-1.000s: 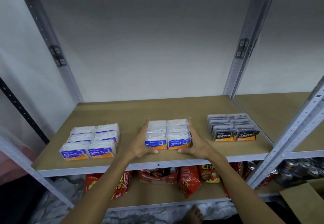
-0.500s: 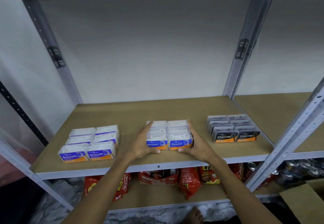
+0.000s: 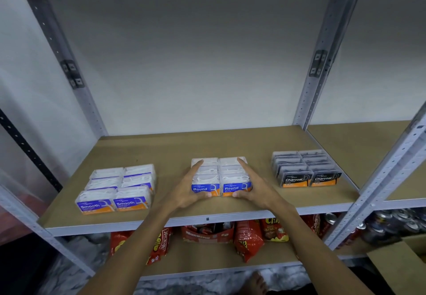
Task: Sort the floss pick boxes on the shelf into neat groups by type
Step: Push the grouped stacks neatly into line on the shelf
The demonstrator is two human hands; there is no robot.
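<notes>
The shelf board (image 3: 207,142) is plain brown fibreboard, matt and flat. It has a pale grey metal lip along its front edge and sits between perforated grey steel uprights (image 3: 322,64).

Three blocks of small, clear, hard plastic floss pick boxes stand on it, all close to the front edge. Each block is two boxes wide and three deep.
- The Smooth boxes (image 3: 119,188) are toward the left end. They have blue and orange labels and white picks inside.
- The Round boxes (image 3: 221,174) are in the middle and carry the same colours.
- The Charcoal boxes (image 3: 304,168) are near the right end, with dark picks and black and orange labels.

Bare board separates each block from the next, and the whole back half of the shelf board lies open up to the wall.

Both hands are on the Round boxes. The left hand (image 3: 187,191) lies flat along the left side of the block, with its fingers straight and pointing toward the back and its thumb laid across the front label. The right hand (image 3: 255,188) mirrors it on the right side, fingers straight and thumb across the front. The palms are spread wide, bracketing the block and pressing on it rather than closing round it.

On the shelf below are glossy red snack bags (image 3: 247,239). To their right are drink cans (image 3: 391,223) and the corner of a cardboard box (image 3: 401,269).
</notes>
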